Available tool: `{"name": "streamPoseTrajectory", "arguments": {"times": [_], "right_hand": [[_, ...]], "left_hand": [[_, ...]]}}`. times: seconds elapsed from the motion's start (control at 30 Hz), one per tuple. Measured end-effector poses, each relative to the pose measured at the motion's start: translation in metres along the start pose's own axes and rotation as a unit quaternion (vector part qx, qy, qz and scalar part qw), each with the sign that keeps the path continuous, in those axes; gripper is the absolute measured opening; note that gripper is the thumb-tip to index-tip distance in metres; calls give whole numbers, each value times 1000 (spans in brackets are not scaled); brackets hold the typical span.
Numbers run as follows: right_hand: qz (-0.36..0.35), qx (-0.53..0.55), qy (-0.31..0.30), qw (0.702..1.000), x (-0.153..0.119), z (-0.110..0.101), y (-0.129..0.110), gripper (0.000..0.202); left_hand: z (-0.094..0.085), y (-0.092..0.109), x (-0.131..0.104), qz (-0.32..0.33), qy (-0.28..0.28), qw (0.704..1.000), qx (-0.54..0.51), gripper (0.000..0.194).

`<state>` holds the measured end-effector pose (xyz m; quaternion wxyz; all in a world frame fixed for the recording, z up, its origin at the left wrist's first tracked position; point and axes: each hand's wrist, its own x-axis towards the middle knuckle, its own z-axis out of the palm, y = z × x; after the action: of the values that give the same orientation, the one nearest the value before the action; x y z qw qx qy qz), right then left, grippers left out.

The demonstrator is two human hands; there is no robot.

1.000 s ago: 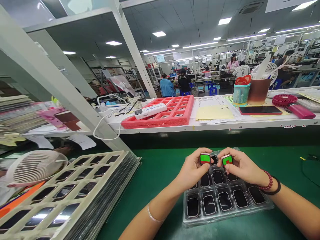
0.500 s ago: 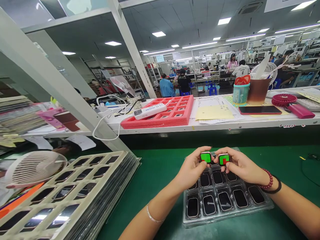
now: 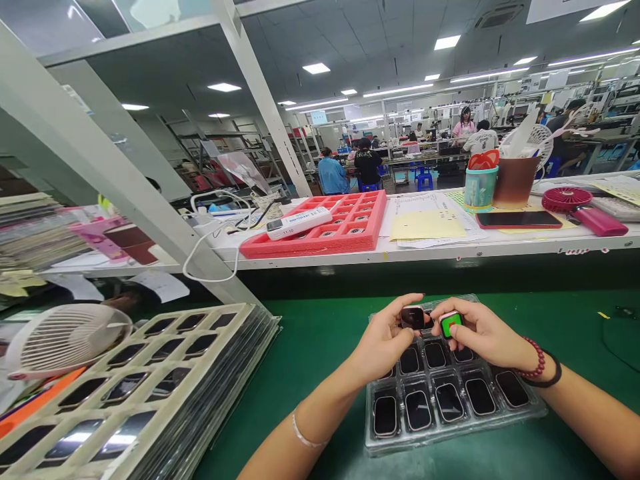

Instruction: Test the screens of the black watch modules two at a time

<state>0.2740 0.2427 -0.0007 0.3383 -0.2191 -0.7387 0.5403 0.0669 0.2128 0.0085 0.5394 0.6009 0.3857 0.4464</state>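
Note:
Between thumb and fingers, my left hand (image 3: pixel 387 337) grips a smartwatch without a strap (image 3: pixel 413 317); its screen is dark, with faint marks too small to read. My right hand (image 3: pixel 483 333) grips a second smartwatch (image 3: pixel 451 325), whose screen glows green with a red patch, and the thumb rests on that screen. Both watches are held side by side above the far part of a clear plastic tray (image 3: pixel 373 445). Dark-screened watch faces (image 3: pixel 418 409) sit in the tray's pockets, and my hands hide some of the far ones.
To the left rises a stack of trays (image 3: pixel 235 400) with more dark watch faces, beside a white fan (image 3: pixel 70 340). On the shelf ahead lie a red foam tray (image 3: pixel 310 247), a white device (image 3: pixel 300 222), papers (image 3: pixel 427 225), a phone (image 3: pixel 519 220) and a pink hand fan (image 3: pixel 603 220).
The left watch's screen has gone from green to dark. The right watch has tilted and shifted slightly, and my right thumb now lies over its screen.

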Motion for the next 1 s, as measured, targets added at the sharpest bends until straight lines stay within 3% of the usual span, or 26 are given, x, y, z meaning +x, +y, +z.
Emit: {"name": "streamPoseTrajectory", "arguments": {"times": [0.27,0.43,0.53,0.73,1.0], "right_hand": [[-10,12,-6,1000,0,1,-3,39],[16,10,12,1000,0,0,0,30],[9,9,18,1000,0,-1,2,28],[-7,-12,4,1000,0,1,-1,46],[-7,-16,24,1000,1,1,5,46]], "left_hand": [[0,3,0,-12,14,1000,16,47],[-2,1,1,10,24,1000,4,35],[-2,2,1,10,30,999,17,38],[-1,2,1,-1,39,999,37,45],[-2,-2,2,4,36,998,41,46]]}}
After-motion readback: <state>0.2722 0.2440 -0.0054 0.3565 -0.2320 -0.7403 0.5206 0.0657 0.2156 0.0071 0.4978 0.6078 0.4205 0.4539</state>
